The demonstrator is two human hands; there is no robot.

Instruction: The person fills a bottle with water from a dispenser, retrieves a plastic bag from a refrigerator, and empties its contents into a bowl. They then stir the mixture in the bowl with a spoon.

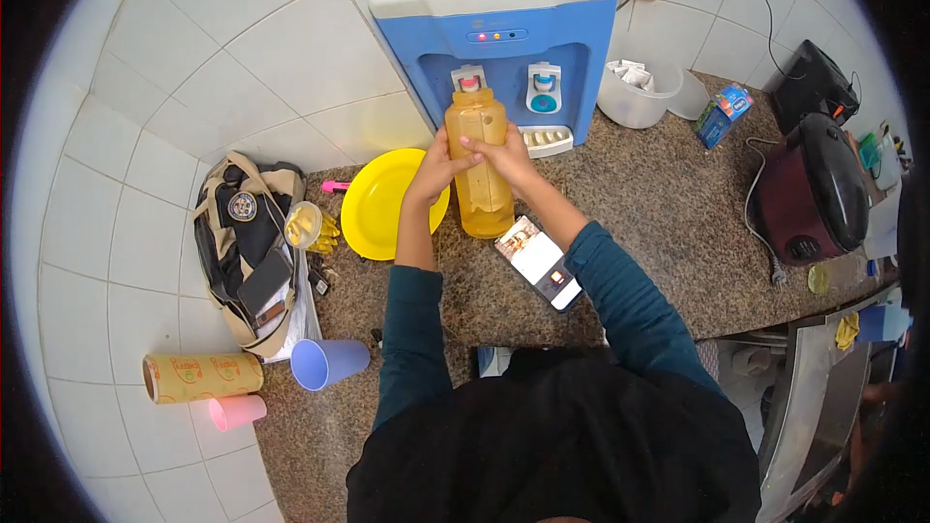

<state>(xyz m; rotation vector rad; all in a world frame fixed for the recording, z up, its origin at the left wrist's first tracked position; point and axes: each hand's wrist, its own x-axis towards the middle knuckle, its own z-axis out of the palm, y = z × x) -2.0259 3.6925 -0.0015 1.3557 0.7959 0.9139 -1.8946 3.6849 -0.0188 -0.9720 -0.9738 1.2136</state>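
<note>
Both my hands are wrapped round a large amber see-through bottle (481,199), my left hand (438,171) on its left side and my right hand (505,157) on its right. The bottle's neck is right at the red-marked tap of the blue and white water dispenser (504,24). To the right of that tap is a blue-marked tap (544,87), above a white drip tray (546,140). A yellow plate (373,203) lies beside my left forearm. Below the bottle's base, a phone (539,261) with a lit screen rests on the counter.
On the left are a black and beige bag (242,242), a small tub (303,225), a blue cup (329,364), a pink cup (237,413) and a patterned roll (203,378). Rightward stand a white bucket (635,102), a blue carton (722,116) and a dark red cooker (809,189) with its cord.
</note>
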